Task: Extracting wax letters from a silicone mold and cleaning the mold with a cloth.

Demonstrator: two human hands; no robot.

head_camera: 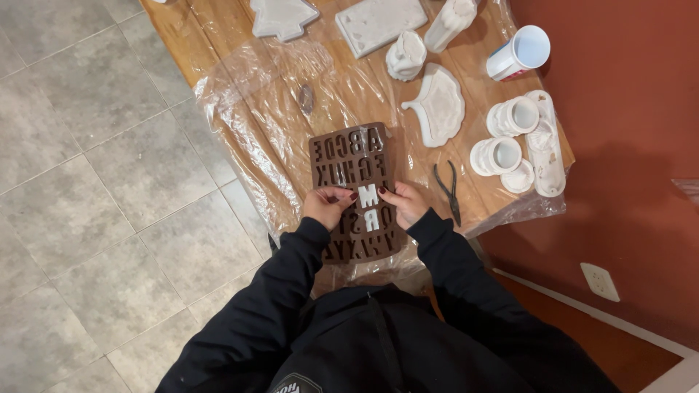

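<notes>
1. Mould [354, 156]: one brown silicone tray with letter-shaped cavities, lying lengthwise on the plastic-covered wooden table [218, 29], near end overhanging toward the person. Two cavities in the middle hold white fill; the rest look empty.
2. Left hand [328, 205]: on the mould's left edge, fingers curled, fingertips pinching the edge beside the white-filled cavity.
3. Right hand [405, 202]: on the mould's right edge, same height, fingers bent and pinching the rim. Both hands grip the mould at once.
4. Pliers [448, 189]: one dark pair, flat on the table just right of the right hand, not touched.
5. White cast pieces: one fan-shaped slab [441, 109], one tree-shaped slab [282, 17], one rectangular slab [380, 23], one small lumpy figure [405, 55], one tall ribbed piece [450, 23].
6. Right edge of the table: two round white moulds [504, 136] with hollow centres, one long white tray [547, 145] beside them, one cup [519, 52] lying on its side.
7. Cut off: tree slab, rectangular slab and ribbed piece run out of the top of the frame.
8. Hard to tell: a small dark patch [306, 98] under the wrinkled plastic sheet, kind unclear. Mould's near end is partly hidden by the sleeves.
</notes>
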